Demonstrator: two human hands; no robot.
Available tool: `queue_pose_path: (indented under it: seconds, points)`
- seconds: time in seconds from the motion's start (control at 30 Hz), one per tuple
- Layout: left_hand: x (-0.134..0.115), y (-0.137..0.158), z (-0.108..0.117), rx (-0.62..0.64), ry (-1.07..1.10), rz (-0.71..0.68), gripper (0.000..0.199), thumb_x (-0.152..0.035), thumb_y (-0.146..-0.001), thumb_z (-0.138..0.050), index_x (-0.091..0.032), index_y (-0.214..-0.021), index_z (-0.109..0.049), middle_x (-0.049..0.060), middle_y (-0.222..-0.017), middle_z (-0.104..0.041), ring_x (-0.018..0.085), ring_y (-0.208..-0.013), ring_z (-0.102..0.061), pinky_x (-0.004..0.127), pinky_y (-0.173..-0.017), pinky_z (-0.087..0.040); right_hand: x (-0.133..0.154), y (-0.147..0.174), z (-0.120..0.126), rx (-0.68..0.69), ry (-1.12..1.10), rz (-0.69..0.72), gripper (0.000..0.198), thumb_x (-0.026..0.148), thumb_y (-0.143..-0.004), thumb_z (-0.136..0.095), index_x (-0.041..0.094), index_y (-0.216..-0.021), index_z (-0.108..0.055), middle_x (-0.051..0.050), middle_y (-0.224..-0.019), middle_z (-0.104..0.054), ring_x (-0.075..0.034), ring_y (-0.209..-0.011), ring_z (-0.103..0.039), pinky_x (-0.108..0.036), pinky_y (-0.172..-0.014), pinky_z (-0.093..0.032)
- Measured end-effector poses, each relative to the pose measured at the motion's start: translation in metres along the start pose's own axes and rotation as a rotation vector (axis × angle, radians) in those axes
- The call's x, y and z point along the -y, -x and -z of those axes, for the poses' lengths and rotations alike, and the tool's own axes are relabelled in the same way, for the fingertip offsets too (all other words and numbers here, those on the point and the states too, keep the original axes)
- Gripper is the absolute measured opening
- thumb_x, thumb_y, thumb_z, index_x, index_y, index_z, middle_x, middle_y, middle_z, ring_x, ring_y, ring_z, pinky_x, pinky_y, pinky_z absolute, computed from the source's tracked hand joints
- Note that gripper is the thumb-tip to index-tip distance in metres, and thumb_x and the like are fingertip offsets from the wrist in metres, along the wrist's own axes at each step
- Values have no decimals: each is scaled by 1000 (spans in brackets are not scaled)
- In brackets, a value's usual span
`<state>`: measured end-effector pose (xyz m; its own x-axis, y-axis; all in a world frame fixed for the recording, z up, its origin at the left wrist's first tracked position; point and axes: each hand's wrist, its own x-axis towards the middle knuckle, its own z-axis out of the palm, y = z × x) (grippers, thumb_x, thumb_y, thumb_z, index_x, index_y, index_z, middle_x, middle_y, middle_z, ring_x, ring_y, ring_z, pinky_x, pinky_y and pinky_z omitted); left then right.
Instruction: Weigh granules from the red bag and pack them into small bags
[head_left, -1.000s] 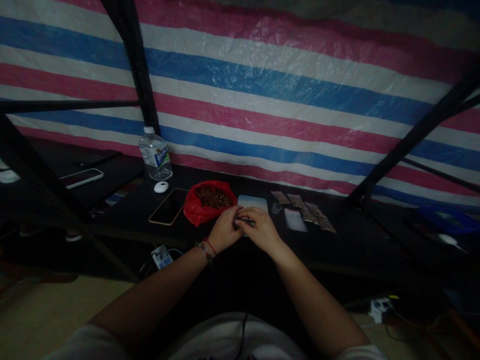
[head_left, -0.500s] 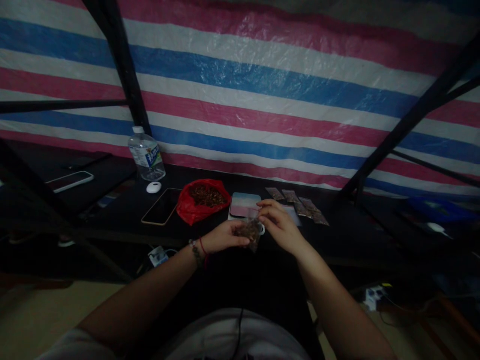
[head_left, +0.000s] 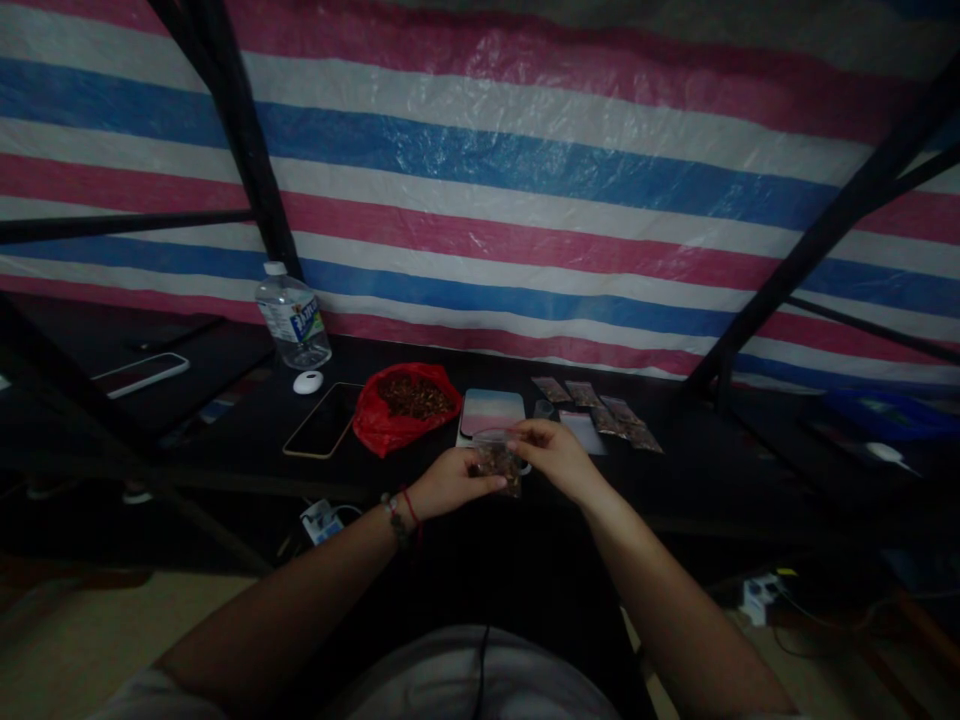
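Observation:
My left hand [head_left: 457, 482] grips the side of a small clear zip bag [head_left: 501, 466] with brown bits in its lower part. At the bag's upper right edge, my right hand [head_left: 551, 452] pinches the plastic near the opening. Behind the bag lies a small flat scale [head_left: 491, 408] with a pale blue and pink top, partly covered by the hands. Left of it spreads a red plastic bag [head_left: 405, 408], its mouth wide, full of the same kind of brown bits. Several filled zip bags [head_left: 616, 415] lie to the right, beside flat, pale empty bags [head_left: 583, 432].
A clear bottle [head_left: 294, 318] stands at the back left, near a white oval case [head_left: 307, 382] and a dark phone [head_left: 321, 420]. Another phone [head_left: 142, 373] lies farther left. Dark metal struts [head_left: 251, 160] rise at both sides before a striped plastic sheet [head_left: 487, 170].
My right hand has come down to the zip bag's top edge and its fingers have drawn together there. The bag's upper part is now spread flatter. My left hand keeps its hold.

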<state>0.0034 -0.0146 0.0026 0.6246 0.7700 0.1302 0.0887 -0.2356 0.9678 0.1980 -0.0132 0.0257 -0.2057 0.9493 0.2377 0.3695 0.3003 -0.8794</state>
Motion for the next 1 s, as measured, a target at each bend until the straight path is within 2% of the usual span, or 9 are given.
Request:
queue_pose_path:
  seconds: [0.1, 0.2, 0.33, 0.47, 0.7, 0.8, 0.87, 1.0]
  points:
    - [3, -1, 0, -10, 103, 1, 32, -39, -74, -68, -14, -94, -69, 6, -95, -72, 20, -86, -66, 34, -84, -50, 0, 1, -1, 3, 39, 15, 22, 39, -76, -63, 17, -73, -65, -1, -67, -62, -14, -63, -56, -25, -60, -44]
    - [3, -2, 1, -63, 195, 54, 39, -42, -72, -69, -12, -97, -68, 8, -97, -72, 22, -87, -67, 38, -86, -51, 1, 0, -3, -30, 2, 18, 23, 40, -76, -62, 17, -75, -65, -1, -66, -61, -13, -61, -54, -24, -57, -42]
    - [2, -2, 4, -120, 110, 72, 39, -42, -71, -70, -12, -96, -69, 8, -93, -73, 23, -84, -67, 38, -81, -53, -2, -1, -5, -104, -68, 10, 24, 41, -73, -66, 17, -77, -66, -1, -69, -62, -13, -62, -54, -24, -58, -43]
    - [3, 0, 6, -188, 14, 3, 38, -39, -72, -70, -13, -99, -68, 8, -96, -72, 23, -86, -67, 36, -80, -53, -5, -2, -5, -131, -108, 1, 25, 42, -71, -67, 18, -77, -66, -1, -69, -62, -13, -60, -53, -24, -58, -43]
    - [-2, 2, 6, -153, -77, -45, 41, -33, -72, -70, -14, -107, -64, 8, -98, -71, 21, -87, -66, 33, -80, -52, -2, 0, -8, -32, -77, 34, 21, 39, -75, -65, 18, -74, -65, 0, -68, -61, -13, -62, -54, -24, -58, -42]
    - [-3, 1, 7, -156, -39, -71, 36, -30, -75, -67, -14, -106, -65, 8, -101, -70, 21, -89, -66, 33, -83, -51, -1, 0, -9, -35, -94, 30, 20, 37, -74, -65, 17, -74, -66, -1, -69, -63, -14, -64, -56, -24, -60, -44]
    - [-3, 1, 7, -130, -33, -40, 31, -32, -77, -64, -13, -102, -67, 9, -97, -71, 21, -87, -66, 33, -81, -52, -1, 1, -10, -45, -150, 34, 19, 36, -73, -67, 18, -80, -67, -2, -74, -65, -14, -67, -58, -26, -64, -45]
    - [-5, 3, 8, -122, -125, -13, 31, -37, -78, -64, -14, -98, -69, 7, -90, -72, 21, -81, -66, 33, -78, -52, 0, 1, -10, -68, -175, 71, 22, 33, -72, -69, 20, -89, -69, -4, -83, -68, -17, -75, -61, -28, -71, -47]
